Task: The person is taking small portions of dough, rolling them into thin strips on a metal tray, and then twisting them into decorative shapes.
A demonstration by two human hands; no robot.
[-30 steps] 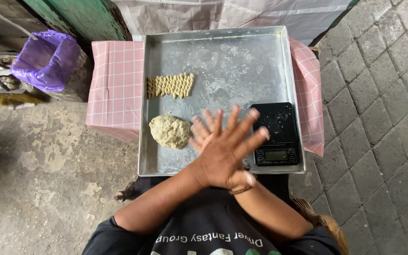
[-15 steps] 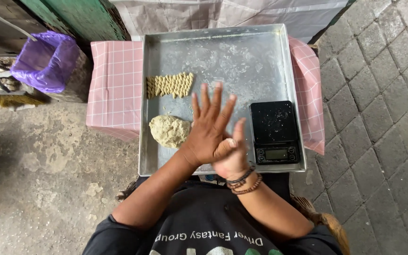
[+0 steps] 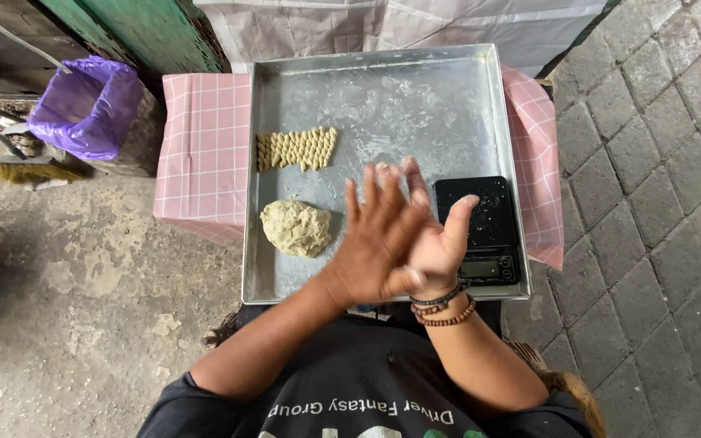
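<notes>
The left hand [image 3: 379, 239] lies flat, fingers spread, palm pressed against the palm of the right hand [image 3: 441, 243], which stands beneath it with its thumb raised; whether anything sits between the 2 palms cannot be told. Both hover over the near part of a square metal tray [image 3: 383, 97] with a low raised rim and a dull, floury, smeared floor. The right wrist carries 2 beaded bracelets [image 3: 441, 307].

Just left of the hands, on the tray floor, rests a rough, lumpy ball of pale dough [image 3: 296, 229]. Farther back lies a row of small twisted dough pieces [image 3: 296, 148], ridged and rope-like, packed side by side. Near right, a flat black digital scale [image 3: 480, 231] with a glossy top sits in the tray's corner, partly behind the right hand.

The tray rests on a pink checked cloth [image 3: 200, 154]. Far left stands a bin lined with a purple plastic bag [image 3: 87, 105], beside a bristly broom head [image 3: 34, 172] on cracked concrete. Grey paving stones [image 3: 651, 162] run along the right.
</notes>
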